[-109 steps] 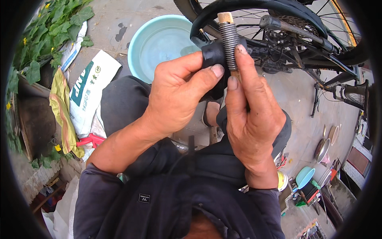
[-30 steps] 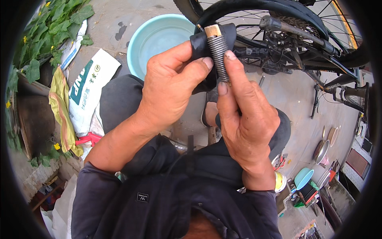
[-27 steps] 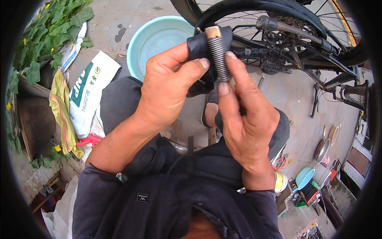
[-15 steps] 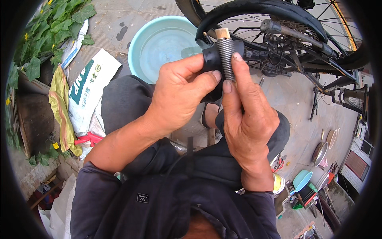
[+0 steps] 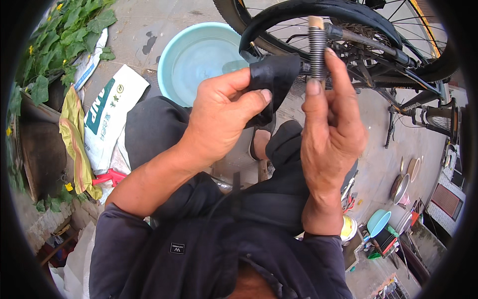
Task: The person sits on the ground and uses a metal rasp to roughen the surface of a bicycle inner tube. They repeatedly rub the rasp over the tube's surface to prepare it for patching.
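Note:
My left hand (image 5: 219, 112) pinches a flattened stretch of black rubber inner tube (image 5: 279, 72) between thumb and fingers. The tube runs up over the near side of the bicycle wheel, and its valve stem (image 5: 253, 46) shows near the basin. In my right hand (image 5: 332, 124) is a short wooden stick wound with a metal coil spring (image 5: 317, 50), held upright between thumb and fingers. Bare wood shows at its top. The stick is just right of the tube's edge; whether the two touch I cannot tell.
A pale turquoise basin (image 5: 167, 60) of water stands ahead on the left. The bicycle (image 5: 398, 55) lies at the upper right. White sacks (image 5: 112, 114), a red-handled tool (image 5: 110, 177) and leafy plants (image 5: 55, 45) are at the left; bowls and tubs (image 5: 379, 224) sit at the lower right.
My right hand has carried the spring-wound stick off the inner tube, up and to the right. More of the tube's flat black surface now shows beside my left hand, which keeps its pinch.

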Tool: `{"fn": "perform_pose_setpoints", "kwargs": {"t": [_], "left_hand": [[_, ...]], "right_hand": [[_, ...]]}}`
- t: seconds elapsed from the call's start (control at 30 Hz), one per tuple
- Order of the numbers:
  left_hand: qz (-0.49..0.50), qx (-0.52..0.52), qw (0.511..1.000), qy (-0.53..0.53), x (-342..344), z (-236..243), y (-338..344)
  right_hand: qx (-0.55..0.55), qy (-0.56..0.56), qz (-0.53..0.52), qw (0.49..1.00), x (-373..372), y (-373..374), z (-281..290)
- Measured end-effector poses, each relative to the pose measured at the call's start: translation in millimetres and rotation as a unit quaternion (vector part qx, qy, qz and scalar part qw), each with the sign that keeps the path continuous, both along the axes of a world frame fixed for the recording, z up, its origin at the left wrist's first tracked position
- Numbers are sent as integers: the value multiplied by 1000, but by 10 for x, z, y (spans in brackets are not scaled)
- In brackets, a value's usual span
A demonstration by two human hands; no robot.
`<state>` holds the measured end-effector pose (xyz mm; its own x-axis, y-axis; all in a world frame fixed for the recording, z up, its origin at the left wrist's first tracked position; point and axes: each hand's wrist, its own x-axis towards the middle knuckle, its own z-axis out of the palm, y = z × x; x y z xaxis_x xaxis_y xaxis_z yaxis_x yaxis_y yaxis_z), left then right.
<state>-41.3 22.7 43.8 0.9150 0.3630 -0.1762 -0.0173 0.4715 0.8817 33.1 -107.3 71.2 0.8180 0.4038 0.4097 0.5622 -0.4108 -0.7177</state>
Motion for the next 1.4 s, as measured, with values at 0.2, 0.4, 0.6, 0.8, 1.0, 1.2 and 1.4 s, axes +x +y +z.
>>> {"fn": "perform_pose_setpoints", "kwargs": {"t": [0.2,0.4,0.6,0.8,1.0,1.2,1.4], "left_hand": [[-8,-72,997,-4,-4,-44,97],[-7,-87,996,-5,5,-34,118],[18,-84,996,-13,19,-22,114],[30,-46,998,-15,-2,-3,109],[29,-10,999,-12,-5,-12,83],[39,9,999,3,30,11,41],[29,55,998,8,16,-24,-7]], "right_hand": [[93,123,-1,988,26,-73,-60],[69,131,29,989,14,-81,-78],[47,155,48,986,-31,-99,-77],[12,92,67,993,-123,-70,-103],[-39,4,81,996,-180,-18,-109],[-36,-26,66,997,-156,51,-112],[-38,-37,46,998,-116,43,-108]]}}
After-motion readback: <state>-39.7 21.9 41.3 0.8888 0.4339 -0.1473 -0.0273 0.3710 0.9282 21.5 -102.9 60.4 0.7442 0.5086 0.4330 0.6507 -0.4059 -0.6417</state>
